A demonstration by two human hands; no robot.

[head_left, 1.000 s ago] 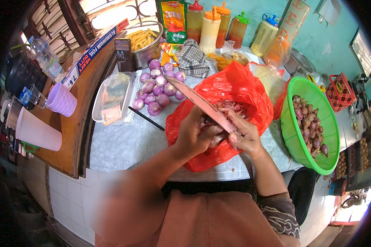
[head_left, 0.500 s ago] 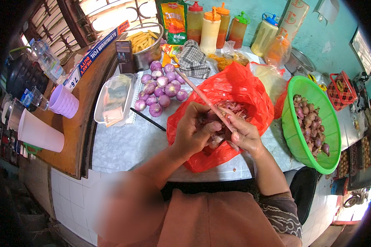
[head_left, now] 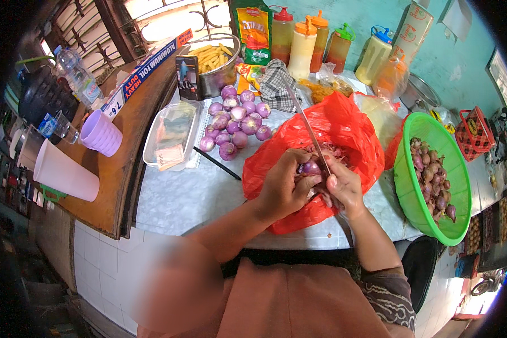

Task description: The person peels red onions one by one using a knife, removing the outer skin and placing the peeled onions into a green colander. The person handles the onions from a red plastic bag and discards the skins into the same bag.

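Observation:
My left hand [head_left: 286, 183] holds a purple shallot [head_left: 310, 167] between thumb and fingers, above an opened red plastic bag [head_left: 352, 121]. My right hand [head_left: 345, 185] grips a knife [head_left: 308, 125], its long, narrow blade slanting up and to the left beside the shallot. The knife's handle is hidden in my fingers. Loose papery skins [head_left: 339, 153] fill the bag beneath both hands. Left of the bag, several peeled shallots [head_left: 238, 114] lie heaped together. On the right, a green plastic basket [head_left: 461, 186] holds many unpeeled shallots [head_left: 432, 180].
A clear plastic box [head_left: 172, 138] with banknotes and a black stick [head_left: 217, 163] lie left of the bag. Behind stand a phone [head_left: 188, 78], a metal pot [head_left: 234, 65] of fries and several sauce bottles [head_left: 302, 49]. Purple cups [head_left: 101, 133] stand on the wooden counter.
The knife blade has swung more upright, and my hands have turned so that the purple shallot now shows. The whole view has shifted slightly, moving the table things to the right.

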